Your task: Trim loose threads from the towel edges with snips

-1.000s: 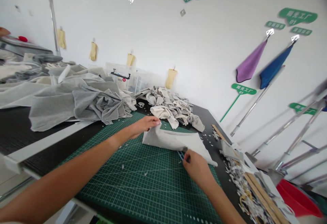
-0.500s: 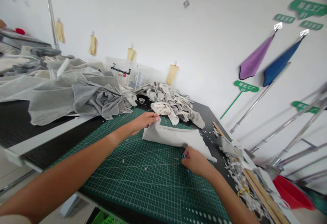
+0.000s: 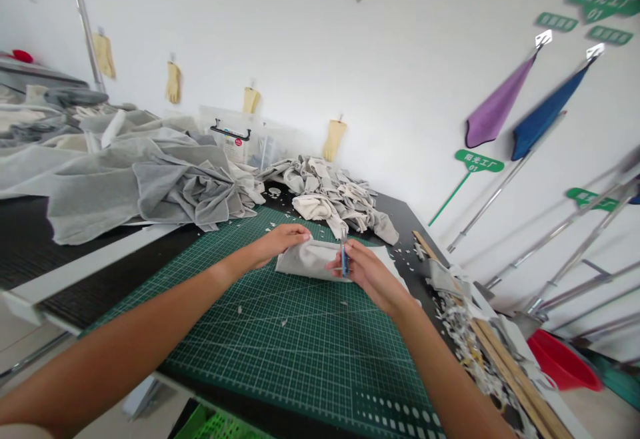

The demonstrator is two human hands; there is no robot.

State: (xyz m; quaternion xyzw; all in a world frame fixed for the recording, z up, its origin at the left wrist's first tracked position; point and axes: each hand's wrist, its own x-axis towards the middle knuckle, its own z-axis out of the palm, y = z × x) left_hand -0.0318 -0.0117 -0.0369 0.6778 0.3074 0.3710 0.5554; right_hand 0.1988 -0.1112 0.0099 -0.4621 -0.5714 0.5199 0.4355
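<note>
A light grey piece of cloth (image 3: 313, 260) lies on the green cutting mat (image 3: 295, 352). My left hand (image 3: 277, 242) pinches its upper left corner, with thumb and fingers closed and the edge lifted slightly. My right hand (image 3: 370, 269) is closed around blue-handled thread snips (image 3: 345, 262), held upright above the cloth with the metal blades pointing up. The snips are a short way right of my left fingertips. Part of the cloth is hidden behind my right hand.
Behind the mat lie a heap of cut cloth pieces (image 3: 335, 189) and, at left, a larger pile of grey cloth (image 3: 185, 185). Scraps and wooden strips (image 3: 505, 365) line the right edge. A red basin (image 3: 565, 359) stands beyond; a clear box (image 3: 225, 135) sits at the back.
My right hand has risen from the cloth's near edge, moving up and left with the snips, which now point upward near my left hand. My left hand keeps its pinch on the corner.
</note>
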